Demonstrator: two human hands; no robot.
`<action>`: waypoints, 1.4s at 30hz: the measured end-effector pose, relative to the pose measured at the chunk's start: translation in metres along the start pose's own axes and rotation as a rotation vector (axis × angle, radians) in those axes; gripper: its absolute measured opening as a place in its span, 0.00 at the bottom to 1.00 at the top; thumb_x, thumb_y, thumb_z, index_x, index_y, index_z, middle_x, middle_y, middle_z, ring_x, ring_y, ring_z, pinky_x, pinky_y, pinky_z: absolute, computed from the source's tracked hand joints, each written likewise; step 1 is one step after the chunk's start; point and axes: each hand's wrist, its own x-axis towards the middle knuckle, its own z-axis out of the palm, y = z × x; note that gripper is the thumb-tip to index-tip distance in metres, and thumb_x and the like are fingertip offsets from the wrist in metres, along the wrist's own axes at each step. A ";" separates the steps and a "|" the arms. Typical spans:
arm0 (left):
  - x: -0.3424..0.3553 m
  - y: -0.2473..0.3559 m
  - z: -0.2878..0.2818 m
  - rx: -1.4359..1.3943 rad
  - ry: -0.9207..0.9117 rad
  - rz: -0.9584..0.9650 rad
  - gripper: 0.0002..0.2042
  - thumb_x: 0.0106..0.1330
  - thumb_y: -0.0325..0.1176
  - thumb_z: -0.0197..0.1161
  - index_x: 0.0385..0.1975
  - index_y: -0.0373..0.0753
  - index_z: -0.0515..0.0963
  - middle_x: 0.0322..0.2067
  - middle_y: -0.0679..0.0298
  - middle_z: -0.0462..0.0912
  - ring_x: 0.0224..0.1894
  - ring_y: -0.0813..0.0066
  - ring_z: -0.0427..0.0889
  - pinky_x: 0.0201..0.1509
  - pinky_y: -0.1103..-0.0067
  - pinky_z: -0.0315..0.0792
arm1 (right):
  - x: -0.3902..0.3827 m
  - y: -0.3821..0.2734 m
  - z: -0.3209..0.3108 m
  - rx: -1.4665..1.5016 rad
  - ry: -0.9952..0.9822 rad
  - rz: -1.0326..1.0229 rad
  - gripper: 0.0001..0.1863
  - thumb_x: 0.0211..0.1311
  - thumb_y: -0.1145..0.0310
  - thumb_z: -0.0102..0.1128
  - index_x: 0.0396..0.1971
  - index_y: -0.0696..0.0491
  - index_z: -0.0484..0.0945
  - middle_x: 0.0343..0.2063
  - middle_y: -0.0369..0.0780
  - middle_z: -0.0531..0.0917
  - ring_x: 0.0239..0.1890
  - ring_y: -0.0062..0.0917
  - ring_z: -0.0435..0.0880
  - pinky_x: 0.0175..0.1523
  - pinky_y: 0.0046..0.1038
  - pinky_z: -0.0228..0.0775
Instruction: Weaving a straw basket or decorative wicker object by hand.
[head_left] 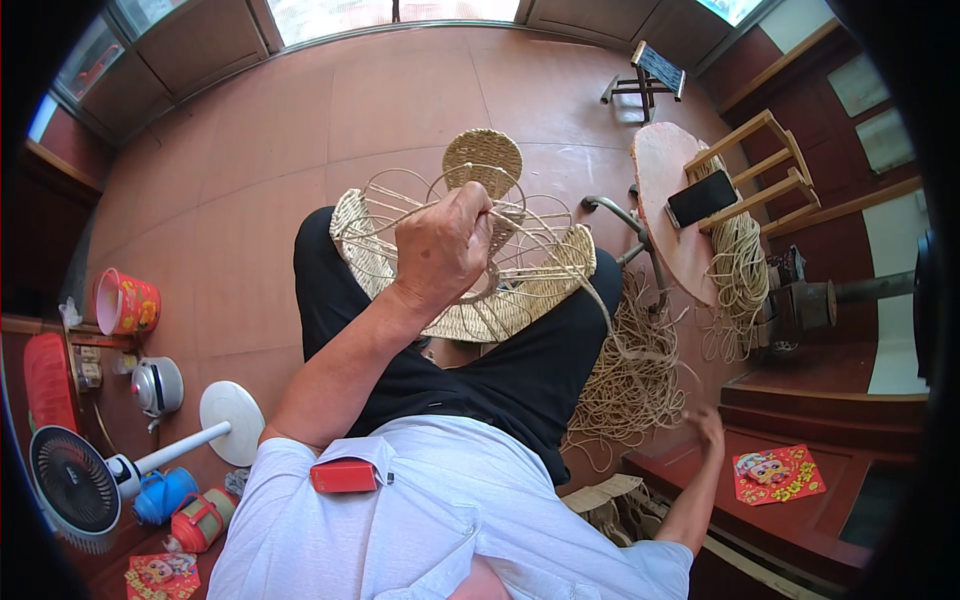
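Note:
Between my knees rests a partly woven wire frame, with pale straw-coloured cord woven into a curved band and bare wires standing up inside. A round woven disc forms its far end. My left hand is closed in a fist on the frame's upper part, by wires and loose cord; its fingertips are hidden. From that fist a cord runs right, over the band's edge. Out to the right, my right hand is away from the frame, beside a tangled cord pile. Its small, blurred fingers do not show what they hold.
On the right, an oval tabletop bears a phone and a wooden stool. A folding stool stands farther off. At left are a white fan, a kettle, flasks and a red bucket.

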 end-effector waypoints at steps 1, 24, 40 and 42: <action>0.000 -0.001 0.002 0.020 -0.011 -0.008 0.06 0.70 0.28 0.70 0.37 0.43 0.77 0.28 0.60 0.86 0.28 0.55 0.88 0.31 0.63 0.78 | -0.003 -0.058 0.009 -0.036 0.012 -0.137 0.44 0.55 0.60 0.86 0.70 0.62 0.80 0.64 0.53 0.86 0.63 0.42 0.88 0.61 0.39 0.83; 0.008 -0.006 0.007 0.064 -0.059 -0.052 0.06 0.74 0.31 0.71 0.37 0.42 0.80 0.27 0.60 0.88 0.29 0.57 0.90 0.34 0.64 0.79 | -0.080 -0.396 0.047 0.246 0.637 -0.538 0.11 0.75 0.68 0.67 0.52 0.46 0.91 0.34 0.39 0.94 0.36 0.31 0.92 0.42 0.36 0.82; 0.018 -0.003 0.002 0.026 -0.130 -0.156 0.08 0.73 0.33 0.73 0.35 0.39 0.82 0.26 0.59 0.90 0.29 0.63 0.92 0.36 0.67 0.81 | -0.229 -0.532 0.176 0.168 0.562 -1.380 0.25 0.70 0.71 0.68 0.66 0.52 0.83 0.50 0.41 0.88 0.53 0.37 0.88 0.60 0.42 0.77; 0.016 -0.006 0.001 -0.004 -0.146 -0.162 0.07 0.71 0.33 0.72 0.36 0.42 0.80 0.30 0.59 0.87 0.32 0.54 0.89 0.37 0.61 0.80 | -0.226 -0.536 0.181 0.178 0.558 -1.383 0.25 0.70 0.71 0.67 0.67 0.52 0.83 0.50 0.41 0.88 0.52 0.38 0.88 0.59 0.42 0.77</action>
